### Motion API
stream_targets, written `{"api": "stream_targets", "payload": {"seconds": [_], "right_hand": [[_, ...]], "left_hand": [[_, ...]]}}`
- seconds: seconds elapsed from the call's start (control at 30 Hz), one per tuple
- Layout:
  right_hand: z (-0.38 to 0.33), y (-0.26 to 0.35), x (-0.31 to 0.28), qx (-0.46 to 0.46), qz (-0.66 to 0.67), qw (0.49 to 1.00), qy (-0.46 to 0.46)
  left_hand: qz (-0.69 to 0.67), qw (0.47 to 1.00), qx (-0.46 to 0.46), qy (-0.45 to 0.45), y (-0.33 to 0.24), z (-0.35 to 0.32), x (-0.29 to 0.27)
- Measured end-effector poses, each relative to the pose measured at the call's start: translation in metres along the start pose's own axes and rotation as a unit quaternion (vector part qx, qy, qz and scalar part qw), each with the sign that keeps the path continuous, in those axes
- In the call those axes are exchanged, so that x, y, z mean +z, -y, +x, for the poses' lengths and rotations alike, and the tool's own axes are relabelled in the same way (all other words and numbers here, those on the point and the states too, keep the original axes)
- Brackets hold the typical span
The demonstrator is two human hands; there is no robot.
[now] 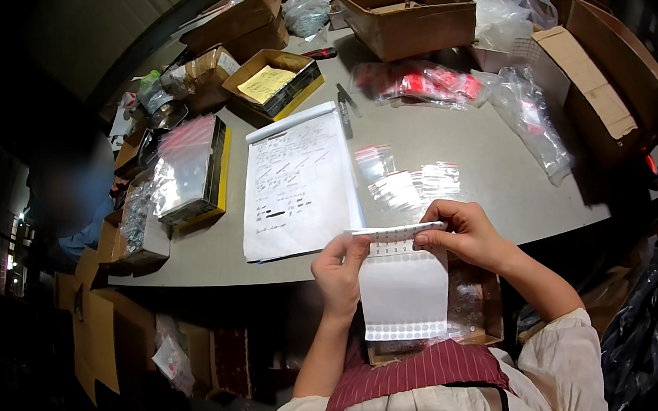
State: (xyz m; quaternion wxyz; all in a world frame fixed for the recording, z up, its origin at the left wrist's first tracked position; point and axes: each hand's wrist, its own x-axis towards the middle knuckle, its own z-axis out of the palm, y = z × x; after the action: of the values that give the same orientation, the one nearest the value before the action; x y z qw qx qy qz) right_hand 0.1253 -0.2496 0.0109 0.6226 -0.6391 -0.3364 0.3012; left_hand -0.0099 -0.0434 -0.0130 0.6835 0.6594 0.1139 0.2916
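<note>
A white sheet of small round stickers (405,286) hangs from my two hands at the table's near edge. Its top is folded over, and rows of dots run along the fold and across the bottom. My left hand (341,269) pinches the fold's left end with thumb and fingers. At the other end, my right hand (458,233) grips the top edge, thumb in front. Just beyond the sheet, small clear zip bags (403,188) lie on the table. Beside my left hand is a notepad (299,182) with handwriting, some lines crossed out.
Behind the sheet, near my lap, sits an open carton (487,318) with clear bags. Red-and-clear packets (418,82) and a plastic bag (532,122) lie farther back. Cardboard boxes (404,22) line the far side. A black-and-yellow box (197,167) with zip bags stands left; a marker (344,115) lies by the pad.
</note>
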Motion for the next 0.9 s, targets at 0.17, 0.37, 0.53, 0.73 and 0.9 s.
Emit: {"api": "stream_targets", "payload": {"seconds": [0.17,0.37,0.53,0.73,0.9], "right_hand": [[-0.001,0.007,-0.002,-0.032,-0.093,0.995,0.009],[0.000,0.009,-0.007,-0.065,-0.206,0.976,0.017],[0.005,0.012,-0.030,-0.012,0.029,0.995,-0.091],[0.005,0.019,-0.031,-0.012,-0.141,0.988,0.055],[0.005,0.010,-0.026,0.027,-0.046,0.997,0.060]], "left_hand": [[-0.068,0.987,-0.129,0.060,-0.016,0.005,0.004],[-0.012,0.994,-0.083,0.075,-0.010,0.001,-0.002],[-0.006,0.995,-0.004,0.100,-0.003,-0.003,-0.006],[0.043,0.988,0.061,0.137,-0.018,-0.003,0.003],[0.107,0.976,0.063,0.179,-0.016,-0.001,-0.002]]}}
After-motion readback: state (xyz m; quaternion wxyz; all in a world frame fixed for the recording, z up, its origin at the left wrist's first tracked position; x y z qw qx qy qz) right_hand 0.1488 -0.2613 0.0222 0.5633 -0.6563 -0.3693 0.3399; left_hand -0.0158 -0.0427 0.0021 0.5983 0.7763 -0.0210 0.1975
